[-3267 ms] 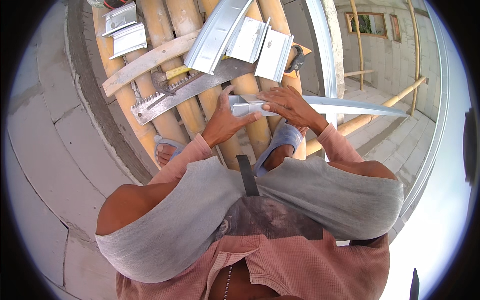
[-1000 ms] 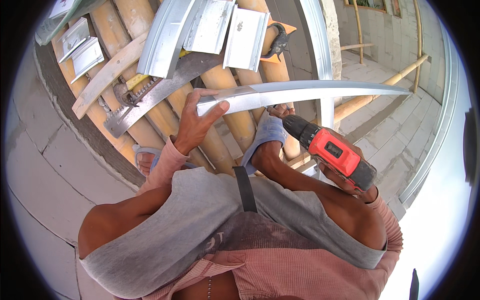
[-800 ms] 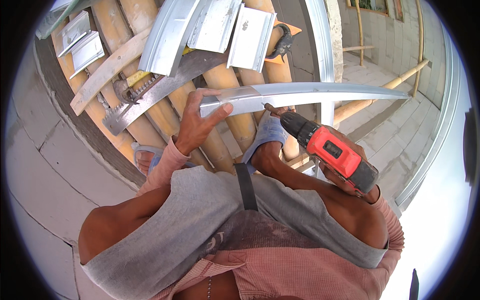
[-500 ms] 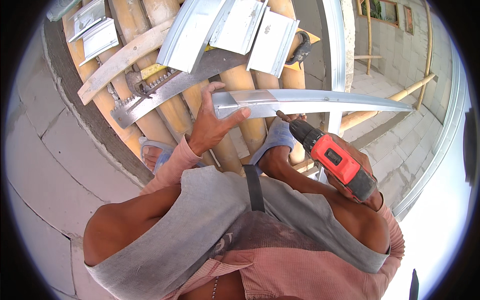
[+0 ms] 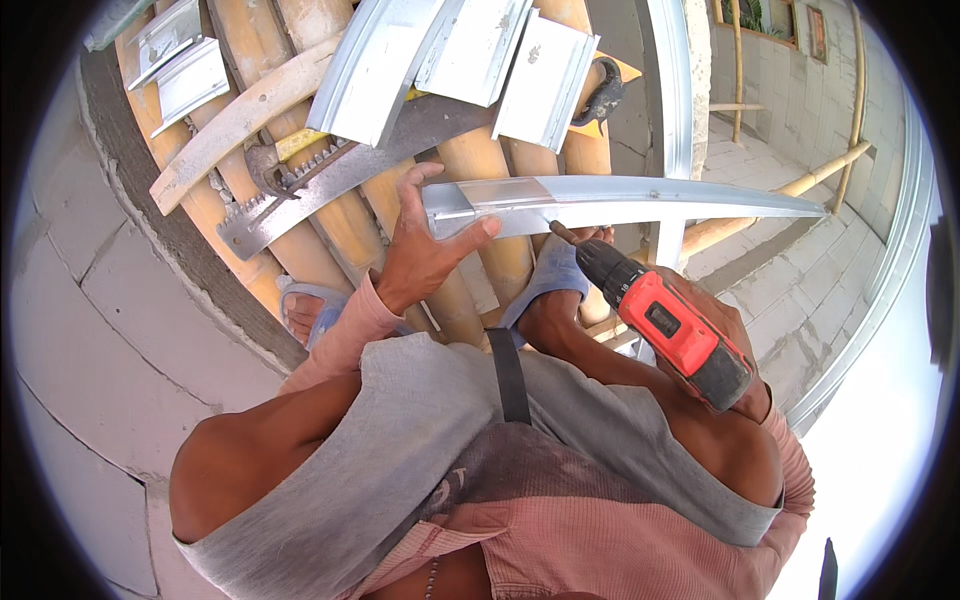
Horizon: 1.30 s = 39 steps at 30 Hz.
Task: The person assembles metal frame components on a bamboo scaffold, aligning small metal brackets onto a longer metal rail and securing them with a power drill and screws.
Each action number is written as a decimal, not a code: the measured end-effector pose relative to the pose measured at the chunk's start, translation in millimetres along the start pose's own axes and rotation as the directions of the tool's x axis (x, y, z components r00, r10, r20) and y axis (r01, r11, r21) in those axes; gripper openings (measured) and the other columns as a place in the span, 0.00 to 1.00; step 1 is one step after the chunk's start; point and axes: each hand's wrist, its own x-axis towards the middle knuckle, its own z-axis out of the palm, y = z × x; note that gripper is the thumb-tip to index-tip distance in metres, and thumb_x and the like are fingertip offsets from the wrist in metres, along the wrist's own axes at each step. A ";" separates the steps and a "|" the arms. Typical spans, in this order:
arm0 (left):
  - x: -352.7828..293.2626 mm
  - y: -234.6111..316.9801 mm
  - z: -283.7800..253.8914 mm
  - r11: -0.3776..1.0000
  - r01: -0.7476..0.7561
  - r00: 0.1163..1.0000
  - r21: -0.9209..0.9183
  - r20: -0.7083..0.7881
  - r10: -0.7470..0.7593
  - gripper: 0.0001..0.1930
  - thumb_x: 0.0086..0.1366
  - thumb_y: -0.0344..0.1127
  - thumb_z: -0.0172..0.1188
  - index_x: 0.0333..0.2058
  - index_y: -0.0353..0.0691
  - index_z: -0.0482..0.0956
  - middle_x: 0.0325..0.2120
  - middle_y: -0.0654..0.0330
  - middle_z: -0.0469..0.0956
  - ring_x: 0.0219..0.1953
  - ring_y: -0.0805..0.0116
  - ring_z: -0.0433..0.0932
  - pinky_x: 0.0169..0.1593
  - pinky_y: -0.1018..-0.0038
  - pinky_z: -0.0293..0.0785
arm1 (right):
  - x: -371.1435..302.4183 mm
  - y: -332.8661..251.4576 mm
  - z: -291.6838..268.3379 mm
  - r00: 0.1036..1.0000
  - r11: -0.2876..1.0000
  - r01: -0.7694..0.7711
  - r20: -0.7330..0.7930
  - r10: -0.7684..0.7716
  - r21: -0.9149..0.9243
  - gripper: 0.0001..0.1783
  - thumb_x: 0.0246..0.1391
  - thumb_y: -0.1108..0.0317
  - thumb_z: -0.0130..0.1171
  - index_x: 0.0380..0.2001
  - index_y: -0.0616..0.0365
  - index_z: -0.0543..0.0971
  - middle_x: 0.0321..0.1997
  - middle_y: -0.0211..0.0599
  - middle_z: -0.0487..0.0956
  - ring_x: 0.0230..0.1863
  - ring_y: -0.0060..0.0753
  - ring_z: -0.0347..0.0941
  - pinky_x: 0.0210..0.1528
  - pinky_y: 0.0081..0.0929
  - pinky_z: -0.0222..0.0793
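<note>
My left hand (image 5: 430, 228) grips the near end of a long silvery metal channel (image 5: 640, 200), thumb on its near side and fingers round the far side. A short overlapping metal piece (image 5: 505, 192) covers the channel beside that hand. In my right hand (image 5: 725, 325) is a red and black cordless drill (image 5: 665, 320), pointing up and left. Its bit tip meets or nearly meets the channel's near side, just right of the overlap; whether it touches I cannot tell. The fingers of my right hand are mostly hidden behind the drill.
Bamboo poles (image 5: 470, 190) form the platform under my feet. On them lie a hand saw (image 5: 330, 185), a hammer (image 5: 268, 168) with a yellow part, a curved wooden strip (image 5: 240, 120) and several cut metal channel pieces (image 5: 545, 80). An upright metal channel (image 5: 672, 100) runs past on the right.
Hardly anything differs. The drill has tilted slightly and dropped a little at its rear, with its tip still by the channel. My left hand keeps its hold.
</note>
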 end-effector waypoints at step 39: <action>2.2 -19.5 8.4 0.998 -0.064 0.996 0.024 -0.062 0.065 0.38 0.65 0.46 0.73 0.60 0.36 0.57 0.47 0.51 0.73 0.48 0.66 0.77 0.49 0.74 0.77 | 18.5 -23.4 -16.8 0.986 0.980 0.003 0.167 0.031 -0.199 0.43 0.49 0.54 0.71 0.67 0.58 0.69 0.56 0.45 0.82 0.47 0.50 0.83 0.40 0.40 0.81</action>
